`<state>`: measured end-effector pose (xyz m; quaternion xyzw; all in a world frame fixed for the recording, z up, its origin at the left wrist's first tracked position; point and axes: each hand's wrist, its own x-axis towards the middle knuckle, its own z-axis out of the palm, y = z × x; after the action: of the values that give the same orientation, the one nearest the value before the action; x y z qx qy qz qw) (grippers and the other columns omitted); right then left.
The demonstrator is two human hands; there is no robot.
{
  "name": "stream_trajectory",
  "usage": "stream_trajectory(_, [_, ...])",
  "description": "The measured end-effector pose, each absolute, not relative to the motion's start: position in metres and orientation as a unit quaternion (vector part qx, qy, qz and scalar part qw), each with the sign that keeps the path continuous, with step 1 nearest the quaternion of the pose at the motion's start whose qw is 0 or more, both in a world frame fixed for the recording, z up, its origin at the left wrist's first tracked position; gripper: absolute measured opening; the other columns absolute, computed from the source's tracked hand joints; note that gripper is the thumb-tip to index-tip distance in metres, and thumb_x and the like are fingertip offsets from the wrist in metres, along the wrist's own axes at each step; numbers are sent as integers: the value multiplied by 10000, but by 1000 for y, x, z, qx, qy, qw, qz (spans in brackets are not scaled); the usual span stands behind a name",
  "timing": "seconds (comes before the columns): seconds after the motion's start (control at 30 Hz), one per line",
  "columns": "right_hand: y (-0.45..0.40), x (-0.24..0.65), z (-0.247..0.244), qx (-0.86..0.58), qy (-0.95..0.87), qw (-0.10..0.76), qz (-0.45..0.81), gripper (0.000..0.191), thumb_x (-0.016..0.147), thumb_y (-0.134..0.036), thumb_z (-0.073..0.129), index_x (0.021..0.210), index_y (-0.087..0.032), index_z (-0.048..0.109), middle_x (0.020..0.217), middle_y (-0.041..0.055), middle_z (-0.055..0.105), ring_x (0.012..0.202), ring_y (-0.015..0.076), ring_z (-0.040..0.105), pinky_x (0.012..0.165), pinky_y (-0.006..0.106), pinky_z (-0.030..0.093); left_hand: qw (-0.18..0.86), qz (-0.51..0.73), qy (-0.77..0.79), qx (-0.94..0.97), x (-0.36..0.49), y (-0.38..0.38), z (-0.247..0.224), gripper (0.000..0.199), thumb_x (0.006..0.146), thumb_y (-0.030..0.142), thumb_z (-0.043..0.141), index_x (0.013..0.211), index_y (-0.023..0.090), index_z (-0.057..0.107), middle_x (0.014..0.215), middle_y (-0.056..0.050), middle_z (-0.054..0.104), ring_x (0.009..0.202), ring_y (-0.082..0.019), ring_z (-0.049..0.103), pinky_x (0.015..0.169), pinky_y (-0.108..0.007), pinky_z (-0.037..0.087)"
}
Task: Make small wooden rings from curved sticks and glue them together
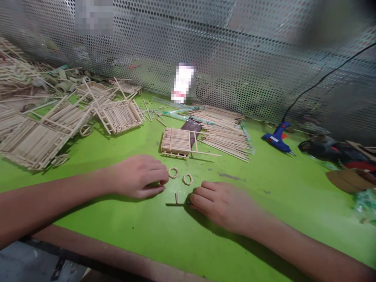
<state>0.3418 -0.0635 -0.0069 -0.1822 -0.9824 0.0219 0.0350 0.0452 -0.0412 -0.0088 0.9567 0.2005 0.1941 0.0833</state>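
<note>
My right hand [225, 203] is closed, low on the green table, gripping one end of a thin dark knife-like blade [172, 204] that points left. Its handle, if any, is hidden by the fingers. A short piece of stick [176, 198] touches or lies just behind the blade. My left hand [141, 176] rests with loosely curled fingers, the thumb slightly apart and nothing visible between them. Close to its fingertips lies a small wooden ring [173, 172]. A second ring [187, 179] lies between the two hands. Behind them stands a small stick-built cart [178, 141] with two long shafts.
Several larger stick carts [123, 115] crowd the left side. Thin sticks [226, 135] lie in a bundle behind, on plastic wrapping. A phone [183, 83] leans against the perforated metal panel [235, 70]. At right are a blue glue gun [279, 138] and a tape roll [351, 180].
</note>
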Motion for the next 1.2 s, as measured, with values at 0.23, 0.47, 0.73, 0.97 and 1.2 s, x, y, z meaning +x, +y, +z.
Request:
stream_trajectory(0.23, [-64,343,-8,-193,-981,8,28,92,1014,-161,550,950,-181,613,804,12,659,738,183,541,644,318,358,51,253,217,941,27,-21,-10,203,1030,269,585,933,185,742,763,17,775,637,-123,691,603,-267,549])
stream_trajectory(0.47, [-65,343,-7,-192,-981,28,22,97,992,-134,562,925,-184,611,771,4,635,722,182,525,638,322,347,10,212,289,933,12,0,-12,205,1023,293,592,927,183,735,670,11,721,564,-141,661,555,-289,533])
stream_trajectory(0.73, [-65,343,-11,-199,-979,38,26,83,977,-128,590,922,-190,585,784,-6,638,723,173,513,642,311,318,-12,159,328,931,9,7,-10,266,1010,388,627,862,186,718,653,16,694,570,-126,617,581,-260,459])
stream_trajectory(0.97, [-64,344,-10,-189,-981,35,14,87,978,-156,591,909,-196,556,785,-9,622,729,178,497,645,331,297,-40,194,308,931,10,7,-13,265,992,381,656,819,194,728,641,22,699,567,-121,609,569,-255,435])
stream_trajectory(1.2, [-64,345,-12,-189,-981,42,22,105,1009,-178,563,910,-199,532,795,-13,611,732,178,486,641,335,283,-49,221,293,929,13,5,-19,246,1040,300,577,949,242,798,741,41,795,611,-121,700,659,-273,532])
